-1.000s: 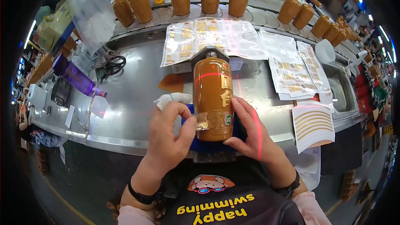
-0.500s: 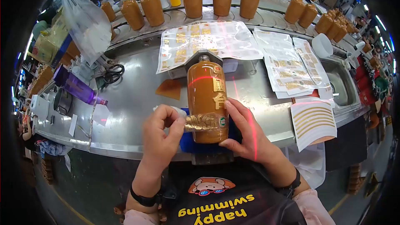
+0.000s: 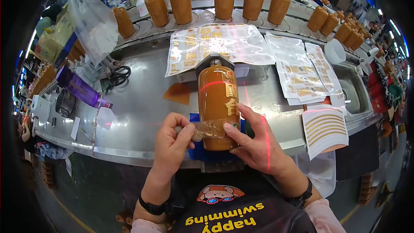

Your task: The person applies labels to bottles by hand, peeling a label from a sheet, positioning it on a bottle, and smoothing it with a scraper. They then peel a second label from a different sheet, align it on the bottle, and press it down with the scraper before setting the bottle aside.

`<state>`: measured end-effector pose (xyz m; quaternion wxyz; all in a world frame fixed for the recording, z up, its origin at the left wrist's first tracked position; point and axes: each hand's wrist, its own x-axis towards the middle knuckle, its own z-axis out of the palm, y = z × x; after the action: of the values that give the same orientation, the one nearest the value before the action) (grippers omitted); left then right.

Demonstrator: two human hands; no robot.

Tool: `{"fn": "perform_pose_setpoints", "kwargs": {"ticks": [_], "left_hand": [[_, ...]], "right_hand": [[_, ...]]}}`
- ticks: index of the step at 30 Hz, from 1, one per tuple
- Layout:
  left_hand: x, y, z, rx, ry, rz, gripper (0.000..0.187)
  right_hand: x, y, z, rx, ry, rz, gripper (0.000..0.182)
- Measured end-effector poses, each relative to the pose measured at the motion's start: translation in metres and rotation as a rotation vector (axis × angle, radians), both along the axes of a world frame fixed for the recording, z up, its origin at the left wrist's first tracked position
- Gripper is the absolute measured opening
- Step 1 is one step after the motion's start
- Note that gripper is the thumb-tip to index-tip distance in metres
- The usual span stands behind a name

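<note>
A glossy brown bottle (image 3: pixel 211 99) lies in front of me with its neck pointing away, resting in a dark holder (image 3: pixel 235 65). Gold characters run down its right side, and a red laser line crosses it. Around its lower part goes a clear strip label (image 3: pixel 208 129) with a gold pattern. My left hand (image 3: pixel 174 137) pinches the strip's free left end, off the bottle's side. My right hand (image 3: pixel 254 140) grips the bottle's lower right side, its thumb pressed on the strip beside a green round mark. Some of its fingers are hidden.
Shiny label sheets (image 3: pixel 224 45) lie behind the bottle, with more sheets (image 3: pixel 297 69) to the right near a sink (image 3: pixel 353 88). Brown bottles (image 3: pixel 225 2) line the conveyor (image 3: pixel 202 17) at the back. A purple bottle (image 3: pixel 77 87) and a black cable (image 3: pixel 119 76) lie left.
My right thumb has moved from the bottle's bottom edge up onto the strip. The left hand still pinches the strip's end. Bottles on the conveyor have shifted right.
</note>
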<state>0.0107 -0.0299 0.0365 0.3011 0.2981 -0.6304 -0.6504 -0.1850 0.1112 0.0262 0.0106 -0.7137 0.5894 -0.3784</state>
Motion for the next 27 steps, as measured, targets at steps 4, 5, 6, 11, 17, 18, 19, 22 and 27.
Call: {"fn": "perform_pose_setpoints", "kwargs": {"ticks": [4, 5, 6, 11, 17, 18, 19, 22, 27], "left_hand": [[-0.001, -0.001, -0.003, -0.006, -0.005, 0.001, 0.011], [-0.001, -0.001, -0.004, -0.007, -0.010, 0.002, 0.011], [-0.001, -0.001, -0.004, -0.008, -0.015, 0.004, 0.011], [-0.001, -0.002, -0.008, 0.006, 0.005, 0.003, 0.012], [-0.003, -0.005, -0.014, 0.012, 0.011, 0.007, 0.012], [-0.004, -0.004, -0.015, 0.013, 0.012, 0.010, 0.012], [-0.004, -0.004, -0.016, 0.015, 0.012, 0.013, 0.012], [-0.004, -0.002, -0.018, 0.006, -0.006, 0.008, 0.013], [-0.001, -0.003, -0.024, 0.026, -0.013, 0.007, 0.015]], "right_hand": [[0.002, 0.000, 0.001, 0.047, -0.024, -0.014, 0.078], [0.002, 0.001, 0.002, 0.052, -0.022, -0.015, 0.078], [0.003, 0.001, 0.003, 0.057, -0.019, -0.017, 0.078], [0.003, 0.001, 0.002, 0.063, -0.028, -0.009, 0.079], [0.003, 0.000, -0.001, 0.050, -0.050, -0.006, 0.080], [0.003, 0.000, -0.001, 0.052, -0.047, -0.009, 0.081], [0.003, 0.000, -0.001, 0.055, -0.045, -0.011, 0.081], [0.004, -0.001, -0.001, 0.046, -0.051, -0.012, 0.081], [0.004, -0.002, 0.000, 0.051, -0.056, -0.015, 0.081]]}}
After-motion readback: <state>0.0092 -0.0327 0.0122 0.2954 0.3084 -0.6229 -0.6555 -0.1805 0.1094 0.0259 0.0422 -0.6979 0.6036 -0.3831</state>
